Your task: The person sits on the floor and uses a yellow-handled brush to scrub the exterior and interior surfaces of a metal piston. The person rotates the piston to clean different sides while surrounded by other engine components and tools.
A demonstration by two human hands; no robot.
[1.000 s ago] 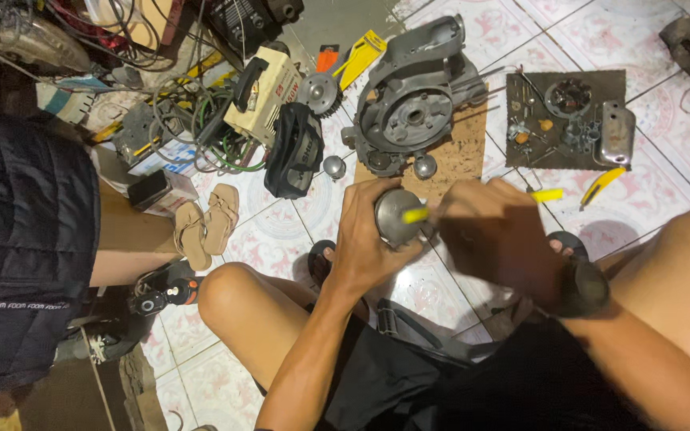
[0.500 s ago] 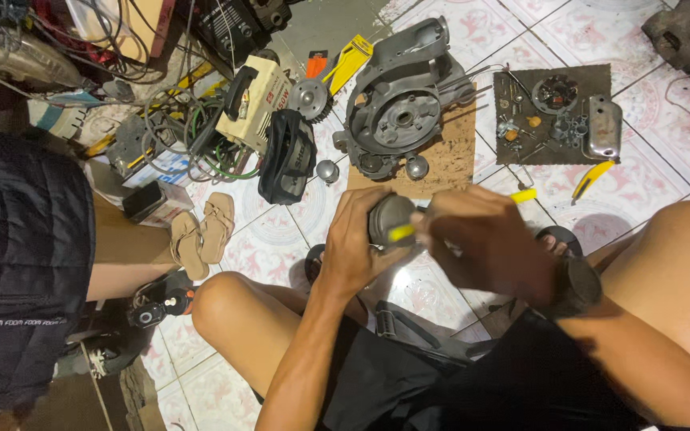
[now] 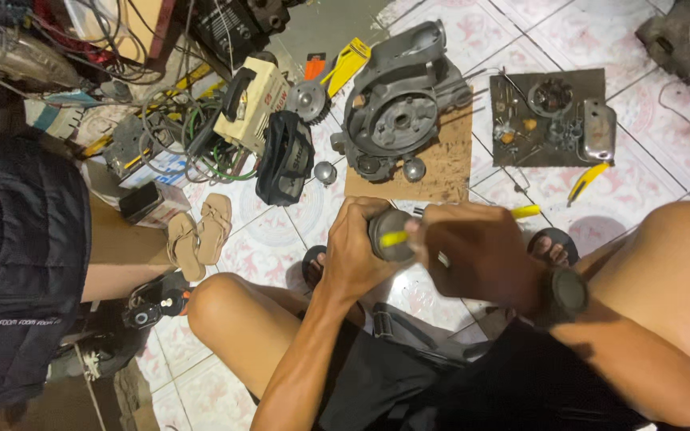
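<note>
Both hands meet: left hand wraps the round metal part; right hand grips a yellow-handled tool against it.

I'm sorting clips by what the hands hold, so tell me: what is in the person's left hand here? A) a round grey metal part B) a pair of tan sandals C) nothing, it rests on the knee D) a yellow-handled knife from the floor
A: the left hand is wrapped around a round grey metal part, while the right hand holds a small yellow-tipped tool against it.
</note>
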